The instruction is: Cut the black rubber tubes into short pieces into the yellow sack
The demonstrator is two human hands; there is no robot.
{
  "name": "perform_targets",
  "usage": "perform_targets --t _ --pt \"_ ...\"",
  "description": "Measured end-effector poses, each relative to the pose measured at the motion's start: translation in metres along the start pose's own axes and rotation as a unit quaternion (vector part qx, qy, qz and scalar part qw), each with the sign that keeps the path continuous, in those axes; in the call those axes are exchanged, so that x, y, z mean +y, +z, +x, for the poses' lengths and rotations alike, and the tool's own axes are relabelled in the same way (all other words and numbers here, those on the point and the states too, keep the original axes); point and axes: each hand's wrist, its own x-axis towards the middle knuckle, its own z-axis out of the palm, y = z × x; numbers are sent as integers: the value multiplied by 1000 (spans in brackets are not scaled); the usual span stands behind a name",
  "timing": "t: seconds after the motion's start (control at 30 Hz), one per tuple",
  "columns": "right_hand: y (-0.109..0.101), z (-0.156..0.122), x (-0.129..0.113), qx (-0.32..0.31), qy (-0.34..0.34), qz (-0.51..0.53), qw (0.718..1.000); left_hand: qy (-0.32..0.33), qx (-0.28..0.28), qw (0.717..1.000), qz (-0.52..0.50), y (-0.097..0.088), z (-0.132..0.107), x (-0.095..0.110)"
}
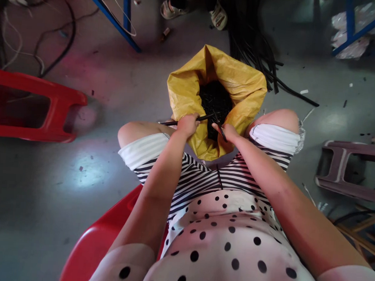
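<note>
Between my knees stands a yellow woven sack (187,89) with its rim folded outward. Many small black pieces (214,97) lie inside it. My left hand (188,124) is closed around a black strip (204,117), whose tip reaches over the sack's opening and whose other end sticks out to the left. In my right hand (229,132) is a pair of dark scissors (219,125), the blades pointing up and left at the strip's tip. Whether the blades touch the strip is too small to tell.
Long black strips (263,52) lie on the floor beyond the sack, near another person's shoes (218,17). A red stool (62,111) is at the left, a grey-purple stool (338,166) at the right. Blue metal legs (127,7) and cables (69,36) are at the upper left.
</note>
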Motion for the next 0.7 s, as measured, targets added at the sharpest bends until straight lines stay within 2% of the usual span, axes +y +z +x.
perform_targets --t 0.17,0.5,0.7 --pt "0 2 2 21 -3 -18 1000 -9 -2 1000 17 -6 -3 0" --pt "-5 -1 -1 44 24 -11 999 -24 4 1000 16 -3 0 -3" --pt "-6 -5 0 -25 13 52 998 -29 40 999 4 2 4 -9"
